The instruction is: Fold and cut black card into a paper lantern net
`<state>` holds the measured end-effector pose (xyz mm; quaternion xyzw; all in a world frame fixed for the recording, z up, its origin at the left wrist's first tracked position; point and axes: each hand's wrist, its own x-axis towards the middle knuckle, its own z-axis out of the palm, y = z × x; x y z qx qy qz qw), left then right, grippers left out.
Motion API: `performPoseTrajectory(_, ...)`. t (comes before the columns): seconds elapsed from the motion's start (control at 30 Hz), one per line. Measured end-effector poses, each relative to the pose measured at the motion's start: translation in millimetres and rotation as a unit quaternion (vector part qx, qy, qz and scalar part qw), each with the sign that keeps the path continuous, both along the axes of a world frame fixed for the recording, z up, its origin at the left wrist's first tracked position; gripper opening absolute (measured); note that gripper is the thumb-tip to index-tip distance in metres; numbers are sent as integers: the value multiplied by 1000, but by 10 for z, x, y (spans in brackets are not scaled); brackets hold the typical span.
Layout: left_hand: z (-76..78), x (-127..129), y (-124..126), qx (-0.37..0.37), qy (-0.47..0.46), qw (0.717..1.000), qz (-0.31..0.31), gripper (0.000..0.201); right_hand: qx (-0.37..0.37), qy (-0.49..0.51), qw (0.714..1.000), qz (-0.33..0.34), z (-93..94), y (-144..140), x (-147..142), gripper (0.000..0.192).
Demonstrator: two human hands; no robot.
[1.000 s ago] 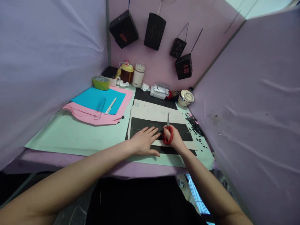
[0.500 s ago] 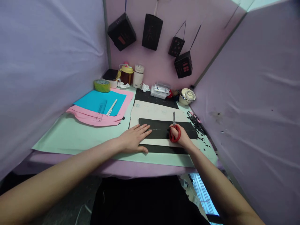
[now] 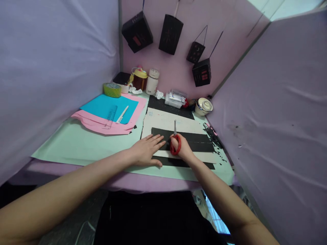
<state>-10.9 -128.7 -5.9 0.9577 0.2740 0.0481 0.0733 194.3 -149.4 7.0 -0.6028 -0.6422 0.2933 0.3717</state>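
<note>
the right hand (image 3: 184, 147) is clenched around the red handles of a pair of scissors (image 3: 175, 143), whose short blades point away from the person, tips over the far edge of a black paper strip (image 3: 194, 142). that strip lies flat across a white sheet (image 3: 166, 121) on the near right part of the desk (image 3: 76, 146), with a pale line running along its length. the left hand (image 3: 146, 151) lies flat and released, fingers (image 3: 157, 140) spread, pressing on the left end of the black strip just beside the scissors; it grips nothing. a second, narrower black strip (image 3: 204, 165) lies nearer the desk edge, partly under both wrists

to the right of the strips a scatter of black paper scraps (image 3: 212, 133) lies near the purple cloth wall. on the left part of the desk a blue sheet (image 3: 102, 105) rests on pink sheets (image 3: 97, 125), with a clear ruler (image 3: 110, 116) and a white pen (image 3: 122, 114) lying on top. a roll of green tape (image 3: 112, 90), a jar with a yellow lid (image 3: 139, 78), a white cup (image 3: 152, 81), a box of markers (image 3: 175, 99) and a round white tin (image 3: 203, 106) stand along the back. four black paper lanterns (image 3: 170, 29) hang on the back wall
</note>
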Motion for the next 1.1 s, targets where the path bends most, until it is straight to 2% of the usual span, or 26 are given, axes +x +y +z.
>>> performPoseTrajectory(0.13, -25, 3, 9, 11, -7, 1000, -5, 102, 0, 0, 1000, 5, 5, 14, -182, 17)
performPoseTrajectory(0.27, -32, 6, 7, 5, -1, 1000, 1, 104, 0, -10, 1000, 4, -1, 9, -127, 18)
performPoseTrajectory(0.4, -35, 0, 5, 6, -3, 1000, 2, 101, 2, -37, 999, -27, -1, -32, 203, 19)
performPoseTrajectory(0.63, -31, -8, 8, 0, -9, 1000, 2, 99, 10, -77, 990, -119, 24, -172, 1032, 21)
performPoseTrajectory(0.73, -21, -5, 8, -5, -9, 1000, 0, 100, 8, -88, 985, -149, 35, -207, 1197, 22)
performPoseTrajectory(0.8, -20, -4, 9, -4, -6, 1000, 0, 100, 9, -90, 985, -149, 47, -211, 1183, 22)
performPoseTrajectory(0.9, -27, -5, 11, 3, -4, 1000, 0, 100, 7, -81, 989, -122, 59, -191, 991, 21)
performPoseTrajectory(1.1, -44, -2, 9, 5, -8, 1000, 3, 100, -9, -47, 998, -52, 32, -112, 214, 18)
